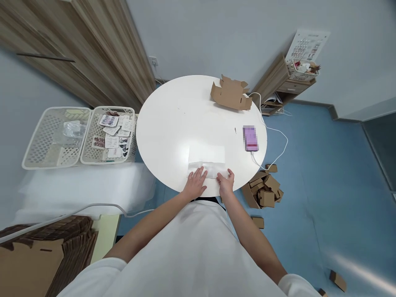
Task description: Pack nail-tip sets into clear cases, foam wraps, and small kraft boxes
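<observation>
A thin white translucent packing sheet [206,154] lies near the front edge of the white table [173,119]. Its near part is folded over into a shiny flap [213,168]. My left hand [194,184] rests on the left side of this flap, palm down with fingers spread. At the flap's right end, the thumb and fingers of my right hand [226,181] grip its near corner. Whether anything lies inside the fold cannot be made out.
An unfolded cardboard box [231,95] lies at the table's back right, near a purple phone [250,138] with a white cable. Left stand a basket of blister-like packs [108,109] and a second basket [29,150]. Small boxes [266,198] pile on the floor; flattened cartons [34,264] are stacked lower left.
</observation>
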A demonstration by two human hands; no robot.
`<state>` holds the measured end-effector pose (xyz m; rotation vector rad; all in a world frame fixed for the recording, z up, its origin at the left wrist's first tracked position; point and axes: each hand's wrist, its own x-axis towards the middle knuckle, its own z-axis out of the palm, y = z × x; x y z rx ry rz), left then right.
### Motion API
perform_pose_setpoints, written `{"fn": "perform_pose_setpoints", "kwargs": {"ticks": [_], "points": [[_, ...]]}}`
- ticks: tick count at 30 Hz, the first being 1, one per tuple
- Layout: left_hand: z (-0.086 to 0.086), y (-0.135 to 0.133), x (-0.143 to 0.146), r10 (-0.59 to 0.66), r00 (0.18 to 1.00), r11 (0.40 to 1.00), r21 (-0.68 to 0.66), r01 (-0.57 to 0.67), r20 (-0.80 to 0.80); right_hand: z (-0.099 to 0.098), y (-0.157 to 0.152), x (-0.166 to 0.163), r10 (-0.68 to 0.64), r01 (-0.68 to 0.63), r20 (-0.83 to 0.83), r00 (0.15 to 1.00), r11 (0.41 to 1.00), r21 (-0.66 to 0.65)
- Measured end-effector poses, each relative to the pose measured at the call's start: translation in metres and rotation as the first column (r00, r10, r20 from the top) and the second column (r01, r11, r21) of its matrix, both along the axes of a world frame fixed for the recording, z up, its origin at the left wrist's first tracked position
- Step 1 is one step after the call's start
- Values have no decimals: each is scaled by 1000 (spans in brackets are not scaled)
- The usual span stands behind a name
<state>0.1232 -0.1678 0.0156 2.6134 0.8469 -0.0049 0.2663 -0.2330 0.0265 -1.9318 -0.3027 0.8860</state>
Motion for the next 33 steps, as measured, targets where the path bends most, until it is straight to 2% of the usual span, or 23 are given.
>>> {"fn": "perform_pose_setpoints", "kwargs": {"ticks": [2, 3, 5, 8, 12, 14, 16, 20, 22, 26, 28, 30, 31, 32, 33], "points": [[2, 0, -1, 3, 1000, 1000, 0, -3, -1, 5, 5, 0, -125, 123, -129, 984, 992, -26], [2, 0, -2, 3, 1000, 1000, -1, -3, -2, 8, 8, 2, -143, 137, -173, 974, 990, -44], [4, -1, -3, -1, 1000, 1000, -6, 1, -11, 11, 12, 10, -65, 57, -218, 974, 997, -43], [5, -5, 0, -3, 999, 1000, -17, 2, -33, 10, 17, 26, 86, -94, -135, 987, 994, -55], [3, -8, 20, 13, 999, 999, -36, -14, -49, 8, 22, 44, 214, -204, 85, 973, 972, -116], [3, -8, 31, 33, 998, 999, -39, -35, -50, 7, 26, 48, 339, -328, 113, 934, 939, -106], [4, -7, 40, 62, 997, 997, -34, -63, -47, 7, 30, 51, 449, -442, 70, 891, 892, -96], [11, -8, 48, 66, 998, 998, 10, -66, -19, 6, 36, 57, 564, -557, 18, 826, 820, -127], [15, -9, 48, 14, 1000, 999, 38, -13, -13, 7, 38, 61, 628, -611, 78, 774, 774, -167], [19, -8, 45, -32, 998, 997, 66, 36, -56, 9, 34, 64, 748, -695, 260, 610, 663, -278], [18, -8, 38, -14, 998, 999, 46, 16, -55, 7, 29, 62, 757, -696, 342, 557, 650, -306], [16, -12, 28, 111, 993, 994, -20, -111, -29, 3, 24, 58, 734, -683, 388, 557, 671, -289], [14, -15, 23, 238, 971, 968, -74, -238, -15, 0, 23, 56, 719, -675, 400, 569, 686, -272], [11, -19, 18, 405, 914, 905, -139, -403, -11, -3, 21, 54, 704, -669, 408, 581, 699, -254], [8, -22, 14, 563, 827, 805, -219, -551, -10, -5, 21, 52, 693, -666, 412, 591, 708, -235]]}}
